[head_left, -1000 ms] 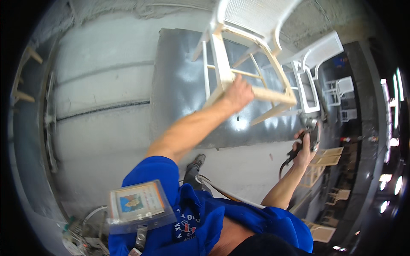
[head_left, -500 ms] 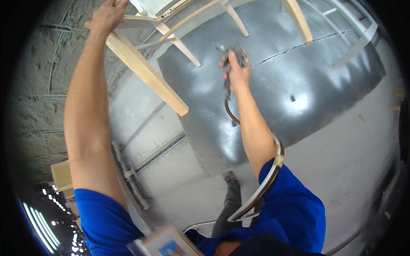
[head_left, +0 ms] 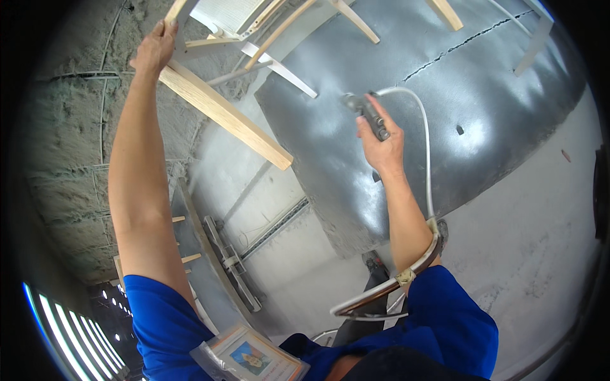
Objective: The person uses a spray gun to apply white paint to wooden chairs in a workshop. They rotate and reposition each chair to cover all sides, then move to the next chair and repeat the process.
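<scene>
Up at the left, my left hand is closed round a wooden chair frame where a leg joins it. The chair hangs tilted, a thick bare-wood leg pointing down to the right and a slimmer white-coated leg beyond it. In my right hand is a spray gun, its head toward the white leg's tip and apart from it. From the gun a pale hose loops down along my right forearm. Whether a finger presses the trigger is hidden.
Below the chair lies a dark, shiny sheet with a long crack. A bundled hose hangs at my right elbow. At the left are a rough, dusty surface and a metal bar frame. A clear badge holder hangs at my chest.
The spray gun has moved right and slightly down, and turned in my hand. The slim leg looked pale wood before and is now white. My left hand keeps its hold as the view shifts.
</scene>
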Demonstrator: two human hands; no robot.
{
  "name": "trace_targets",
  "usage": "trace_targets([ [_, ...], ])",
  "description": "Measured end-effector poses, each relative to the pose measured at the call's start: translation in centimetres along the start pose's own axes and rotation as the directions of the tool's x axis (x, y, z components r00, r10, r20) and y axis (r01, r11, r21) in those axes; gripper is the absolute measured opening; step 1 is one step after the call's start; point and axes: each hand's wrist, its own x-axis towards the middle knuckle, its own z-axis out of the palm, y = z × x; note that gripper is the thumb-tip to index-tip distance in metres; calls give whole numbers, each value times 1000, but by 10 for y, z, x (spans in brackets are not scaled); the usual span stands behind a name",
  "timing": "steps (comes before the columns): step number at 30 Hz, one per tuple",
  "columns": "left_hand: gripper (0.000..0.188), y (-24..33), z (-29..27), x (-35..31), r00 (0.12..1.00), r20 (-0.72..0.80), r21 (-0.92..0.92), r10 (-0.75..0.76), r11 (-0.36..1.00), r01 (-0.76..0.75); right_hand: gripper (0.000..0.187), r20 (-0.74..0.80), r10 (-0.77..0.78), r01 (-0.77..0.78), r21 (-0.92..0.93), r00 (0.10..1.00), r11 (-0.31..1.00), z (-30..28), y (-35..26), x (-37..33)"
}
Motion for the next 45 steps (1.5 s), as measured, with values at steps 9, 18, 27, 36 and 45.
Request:
trace_targets([
  [9,56,32,-56,-67,983,142,79,116,989,-128,46,-194,-420,413,-80,886,907,11,-97,67],
  [18,50,47,-71,-125,951,35,36,306,951,-307,43,78,-484,490,-195,871,850,77,-103,151],
  [27,50,37,-50,-95,970,-29,82,243,967,-240,48,-558,-372,389,-95,741,916,11,-65,63],
  [36,55,25,-41,-39,988,105,149,114,980,-129,49,-256,216,8,662,942,749,-35,15,145],
  [45,56,18,-42,-19,990,137,102,-16,995,2,51,-488,407,-177,451,772,875,-86,39,111],
])
